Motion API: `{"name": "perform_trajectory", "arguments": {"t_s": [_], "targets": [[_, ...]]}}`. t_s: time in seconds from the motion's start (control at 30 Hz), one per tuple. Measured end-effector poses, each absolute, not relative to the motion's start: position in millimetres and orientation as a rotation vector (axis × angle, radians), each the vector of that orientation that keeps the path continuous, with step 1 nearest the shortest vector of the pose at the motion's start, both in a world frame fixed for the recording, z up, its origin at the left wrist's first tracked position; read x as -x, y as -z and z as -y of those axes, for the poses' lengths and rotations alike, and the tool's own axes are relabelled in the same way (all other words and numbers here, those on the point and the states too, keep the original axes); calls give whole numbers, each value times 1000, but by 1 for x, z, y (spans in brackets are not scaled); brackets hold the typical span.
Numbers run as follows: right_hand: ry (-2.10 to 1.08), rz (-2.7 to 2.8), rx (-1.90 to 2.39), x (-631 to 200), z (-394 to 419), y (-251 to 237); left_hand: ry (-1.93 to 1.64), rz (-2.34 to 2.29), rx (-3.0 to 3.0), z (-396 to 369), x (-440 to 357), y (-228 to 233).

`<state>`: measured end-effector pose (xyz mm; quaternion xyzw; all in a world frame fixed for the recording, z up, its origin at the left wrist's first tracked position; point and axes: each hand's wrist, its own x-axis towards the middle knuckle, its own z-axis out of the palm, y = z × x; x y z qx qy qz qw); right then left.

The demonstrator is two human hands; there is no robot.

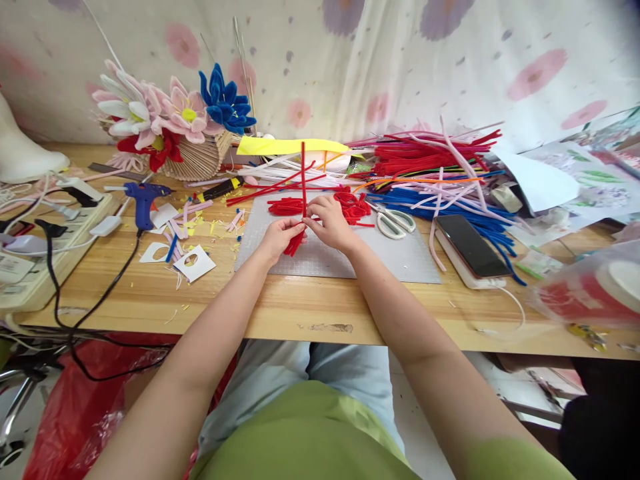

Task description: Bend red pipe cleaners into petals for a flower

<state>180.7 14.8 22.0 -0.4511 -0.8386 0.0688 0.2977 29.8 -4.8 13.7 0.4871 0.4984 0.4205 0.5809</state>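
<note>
Both hands meet over a grey cutting mat [345, 261]. A red pipe cleaner [303, 175] stands upright between them, pinched by the thumb and fingers of my left hand [281, 239]. My right hand [331, 223] closes its fingertips on the same pipe cleaner from the right. Below the fingers, short red pipe cleaner ends [294, 247] poke out; how they join is hidden. Behind the hands lie bent red pipe cleaner pieces [353, 205] and, to the left, another red bunch [284, 206]. White-handled scissors [395, 223] rest on the mat's right side.
To the left are a blue glue gun [143, 203], a power strip [60, 247] with cords and punched white cards [194, 263]. Pipe cleaner flowers [187, 113] stand behind. Pipe cleaner bundles [430, 157] line the back. A phone [473, 245] and a bagged cup [590, 287] are at right.
</note>
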Motion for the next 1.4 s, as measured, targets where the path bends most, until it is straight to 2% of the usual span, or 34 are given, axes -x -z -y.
{"name": "perform_trajectory", "arguments": {"t_s": [0.17,0.3,0.47,0.63,0.73,0.87,1.13,1.3,1.4], "targets": [[-228,2115,1263,-177,-15,-21,-941,-1618,-2205,11,-30,-21],[-251,2031,1338,-173,-19,-18,-804,-1708,-2543,12,-29,-26],[-185,1965,1515,-169,-18,-18,-922,-1674,-2385,2,-34,-18],[111,1817,1336,-177,-6,-20,-1160,-1434,-1286,-9,-38,-15],[45,1853,1215,-180,-6,-14,-1045,-1075,-769,-8,-30,-19],[-171,1912,1085,-178,-14,-3,-897,-847,-611,-1,-16,-24],[-201,2093,1095,-178,-11,-16,-879,-871,-858,1,-20,-16],[-125,2163,1366,-173,-6,-20,-1014,-1394,-1669,6,-28,-8],[-85,2138,1450,-169,-6,-19,-911,-1735,-2132,12,-35,-9]]}}
